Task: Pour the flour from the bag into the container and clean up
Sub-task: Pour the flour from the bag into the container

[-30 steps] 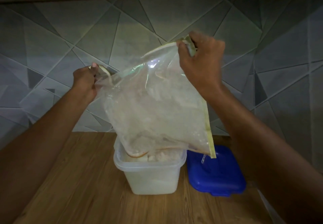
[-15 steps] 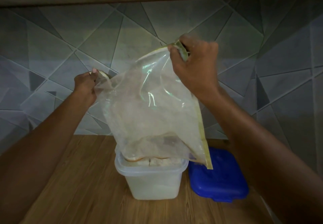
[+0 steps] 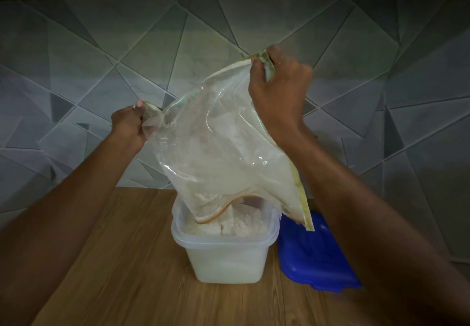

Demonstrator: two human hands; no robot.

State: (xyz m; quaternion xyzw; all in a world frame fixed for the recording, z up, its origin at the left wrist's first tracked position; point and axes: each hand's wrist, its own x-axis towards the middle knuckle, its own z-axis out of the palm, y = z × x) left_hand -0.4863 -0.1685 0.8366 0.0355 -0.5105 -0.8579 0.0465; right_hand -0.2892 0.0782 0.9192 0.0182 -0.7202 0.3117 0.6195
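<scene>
Zip-lock bag: upturned, corners pinched in fingers of left hand, 9 o'clock, and right hand, 1 o'clock. Mouth now lifted clear of flour heaped in clear container, 6 o'clock. Residue remains; pouring judged nearly done.

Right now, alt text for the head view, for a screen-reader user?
The left hand and right hand hold a clear plastic bag by its upper corners, its open lower end over a white container heaped with flour. The container stands on a wooden counter, a blue lid lying right of it.
</scene>
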